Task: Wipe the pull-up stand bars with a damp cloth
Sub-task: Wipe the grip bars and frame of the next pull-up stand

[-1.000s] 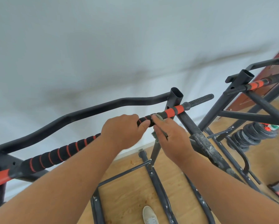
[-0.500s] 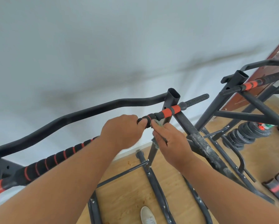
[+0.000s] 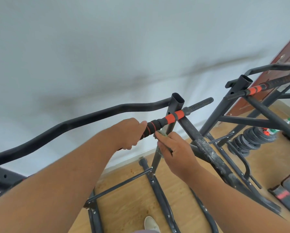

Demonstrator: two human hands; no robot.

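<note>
A dark metal pull-up stand (image 3: 177,101) fills the view, with a black curved top bar (image 3: 83,118) and a straight grip bar (image 3: 171,118) wrapped in black and orange foam. My left hand (image 3: 126,133) grips the foam bar just left of the upright post. My right hand (image 3: 174,153) sits just below the bar and holds a small grey-green cloth (image 3: 161,132) against the bar's underside and the post. Most of the cloth is hidden under my fingers.
A second stand (image 3: 245,83) with its own orange grip stands to the right. Black weight plates (image 3: 252,138) lie on the wooden floor behind it. A dusty slanted strut (image 3: 208,152) runs down beside my right hand. A white shoe (image 3: 151,222) shows below.
My right hand with the cloth has dropped from the top of the bar to just under it. My left hand keeps its grip. The camera has tilted slightly.
</note>
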